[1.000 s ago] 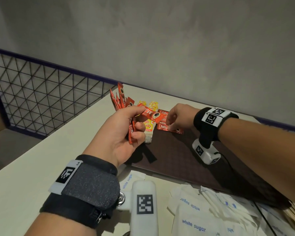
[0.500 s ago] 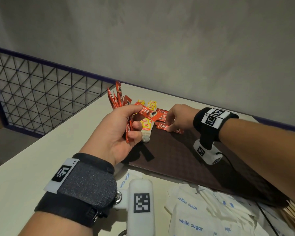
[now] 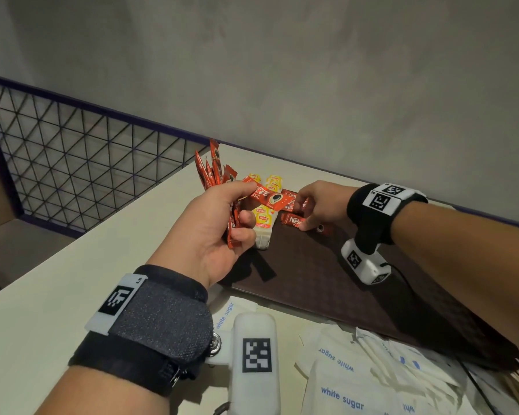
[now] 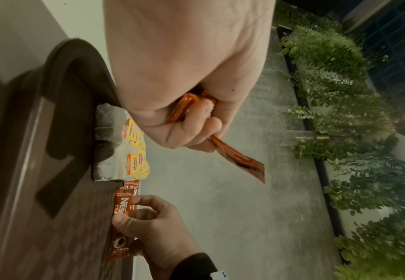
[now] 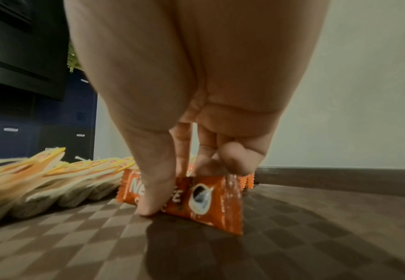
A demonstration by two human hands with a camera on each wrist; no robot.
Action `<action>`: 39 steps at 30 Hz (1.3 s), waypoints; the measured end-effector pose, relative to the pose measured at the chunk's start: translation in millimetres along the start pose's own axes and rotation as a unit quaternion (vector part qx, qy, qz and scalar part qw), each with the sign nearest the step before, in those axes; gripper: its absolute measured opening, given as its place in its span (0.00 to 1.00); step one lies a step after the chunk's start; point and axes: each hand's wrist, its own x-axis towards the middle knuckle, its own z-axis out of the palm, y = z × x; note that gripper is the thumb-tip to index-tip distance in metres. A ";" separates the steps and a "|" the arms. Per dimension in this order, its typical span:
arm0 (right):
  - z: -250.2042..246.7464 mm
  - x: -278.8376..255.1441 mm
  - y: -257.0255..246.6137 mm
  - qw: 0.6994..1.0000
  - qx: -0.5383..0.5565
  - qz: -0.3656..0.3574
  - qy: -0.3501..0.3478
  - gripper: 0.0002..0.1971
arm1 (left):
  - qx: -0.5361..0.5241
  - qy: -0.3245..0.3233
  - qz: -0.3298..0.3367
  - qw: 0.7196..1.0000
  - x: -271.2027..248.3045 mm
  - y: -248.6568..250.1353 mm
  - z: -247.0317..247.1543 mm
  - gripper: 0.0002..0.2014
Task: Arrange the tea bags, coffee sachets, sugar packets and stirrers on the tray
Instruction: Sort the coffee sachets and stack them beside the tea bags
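My left hand [image 3: 213, 232] held a bunch of coffee sachets [image 3: 212, 172] tight | my right hand [image 3: 319, 205] pinched one sachet [image 5: 196, 197] down on the tray [image 3: 327, 274] by the tea bags [image 3: 264, 217] | bunch might slip and spill if I let go a bit.

One tray [image 3: 327, 274], two hands — left [image 3: 210, 232], right [image 3: 321, 205].
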 end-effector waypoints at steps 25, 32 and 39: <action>-0.7 35.3 -6.7 0.992 -0.105 -0.013 0.069 0.17 | 0.023 0.022 0.012 0.999 -3.8 -1.8 3.2 0.06; -3.8 32.1 -5.9 0.990 -0.107 -0.025 0.086 0.20 | 0.040 0.031 0.026 0.998 -3.0 -2.3 3.6 0.06; -36.6 -4.2 -21.2 0.988 -0.030 -0.062 0.140 0.08 | 0.037 0.028 0.029 0.998 -11.2 -4.7 9.2 0.05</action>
